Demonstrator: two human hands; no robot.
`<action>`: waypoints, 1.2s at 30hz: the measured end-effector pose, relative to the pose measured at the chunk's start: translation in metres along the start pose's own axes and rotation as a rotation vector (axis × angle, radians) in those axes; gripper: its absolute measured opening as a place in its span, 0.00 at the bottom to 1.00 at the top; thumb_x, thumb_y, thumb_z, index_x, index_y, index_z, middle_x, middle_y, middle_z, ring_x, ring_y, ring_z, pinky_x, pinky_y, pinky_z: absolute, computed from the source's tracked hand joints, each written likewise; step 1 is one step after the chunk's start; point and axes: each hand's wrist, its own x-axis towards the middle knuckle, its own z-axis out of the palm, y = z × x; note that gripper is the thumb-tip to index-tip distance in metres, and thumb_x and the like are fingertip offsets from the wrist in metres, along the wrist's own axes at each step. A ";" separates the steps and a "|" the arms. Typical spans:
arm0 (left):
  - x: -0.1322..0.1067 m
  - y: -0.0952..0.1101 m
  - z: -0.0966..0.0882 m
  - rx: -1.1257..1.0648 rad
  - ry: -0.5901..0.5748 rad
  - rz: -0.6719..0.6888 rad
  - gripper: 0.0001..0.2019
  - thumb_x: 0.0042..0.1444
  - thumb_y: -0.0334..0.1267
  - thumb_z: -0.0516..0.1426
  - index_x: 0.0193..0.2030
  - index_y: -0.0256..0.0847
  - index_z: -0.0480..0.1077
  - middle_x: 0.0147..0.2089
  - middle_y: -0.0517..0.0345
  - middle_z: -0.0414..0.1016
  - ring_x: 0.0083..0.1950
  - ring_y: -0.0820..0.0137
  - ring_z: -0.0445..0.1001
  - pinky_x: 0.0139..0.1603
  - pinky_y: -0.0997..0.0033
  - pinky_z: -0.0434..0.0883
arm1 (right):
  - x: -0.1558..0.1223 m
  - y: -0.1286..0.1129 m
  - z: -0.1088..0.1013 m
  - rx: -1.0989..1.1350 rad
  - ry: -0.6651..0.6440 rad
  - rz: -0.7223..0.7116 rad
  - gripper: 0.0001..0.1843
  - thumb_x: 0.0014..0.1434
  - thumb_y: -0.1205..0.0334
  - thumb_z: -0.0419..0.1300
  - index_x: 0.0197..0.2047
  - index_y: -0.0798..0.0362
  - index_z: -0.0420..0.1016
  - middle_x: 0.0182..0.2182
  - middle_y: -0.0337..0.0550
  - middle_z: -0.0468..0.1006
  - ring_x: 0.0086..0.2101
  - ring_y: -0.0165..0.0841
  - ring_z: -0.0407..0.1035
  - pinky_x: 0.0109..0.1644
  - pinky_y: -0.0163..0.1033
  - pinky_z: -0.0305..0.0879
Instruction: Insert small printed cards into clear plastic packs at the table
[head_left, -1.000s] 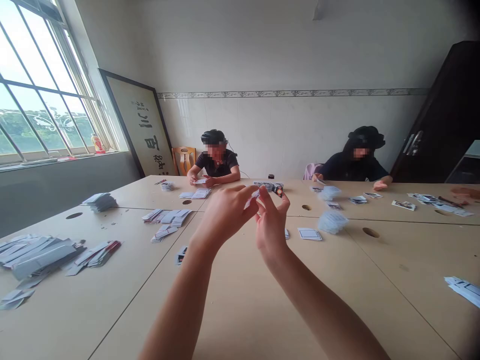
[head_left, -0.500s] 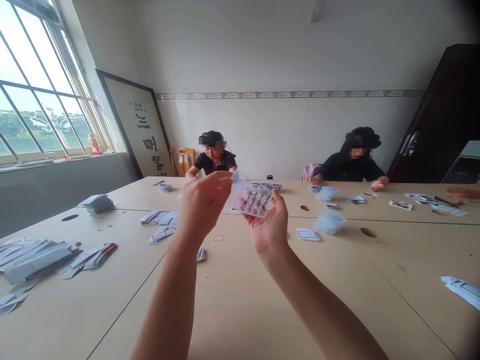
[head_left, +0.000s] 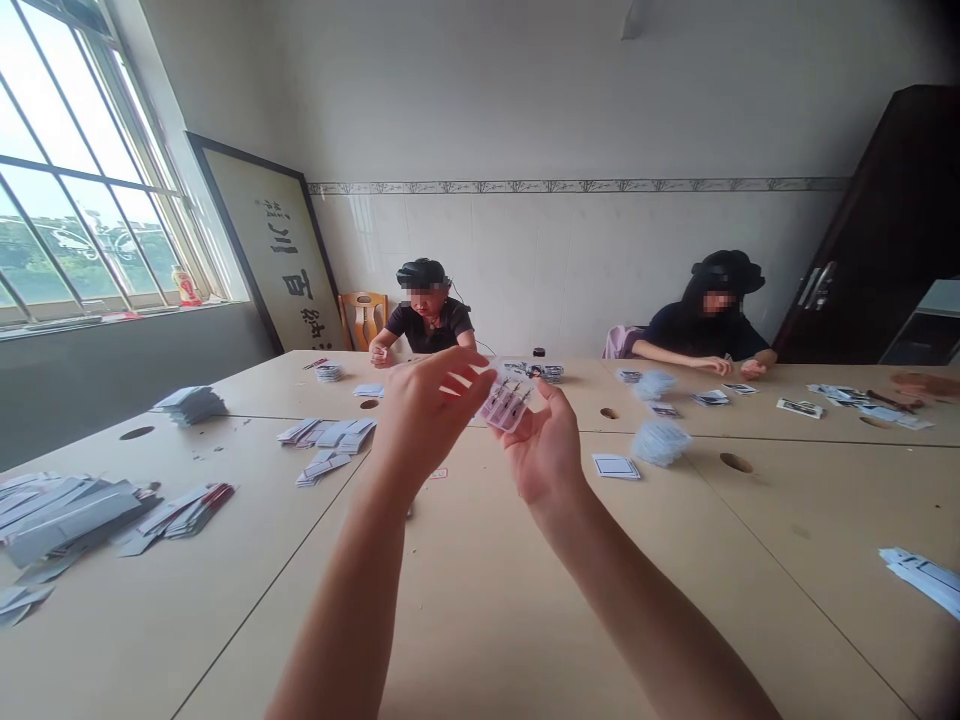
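Note:
My right hand (head_left: 544, 440) grips a small clear plastic case (head_left: 508, 402) from its right side, thumb along the edge and fingers underneath. The case is tilted towards me. Slim dark pieces lie in rows of compartments inside it; they are too small to name. My left hand (head_left: 429, 415) is at the left edge of the case, its fingers bent but spread, with gaps between them. Its fingertips are at or touching the case's upper left edge. The case's lid is hard to make out behind the fingers.
Stacks of white cards (head_left: 326, 435) and a larger heap of papers (head_left: 75, 515) lie on the table's left. Clear plastic piles (head_left: 660, 442) and cards (head_left: 616, 467) are to the right. Two people sit across the table. Round holes (head_left: 735, 463) pierce the tabletop.
The translucent lid that stood up at my left fingers has come down towards the case. My left hand has lowered and its fingers have spread. The person at right has brought their hands together.

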 end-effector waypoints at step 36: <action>-0.005 0.001 0.028 0.107 -0.185 -0.189 0.52 0.53 0.47 0.67 0.78 0.50 0.40 0.63 0.45 0.61 0.55 0.56 0.71 0.53 0.55 0.75 | 0.000 -0.004 -0.003 -0.019 -0.062 -0.200 0.13 0.56 0.64 0.66 0.43 0.49 0.68 0.34 0.39 0.80 0.35 0.31 0.77 0.37 0.36 0.75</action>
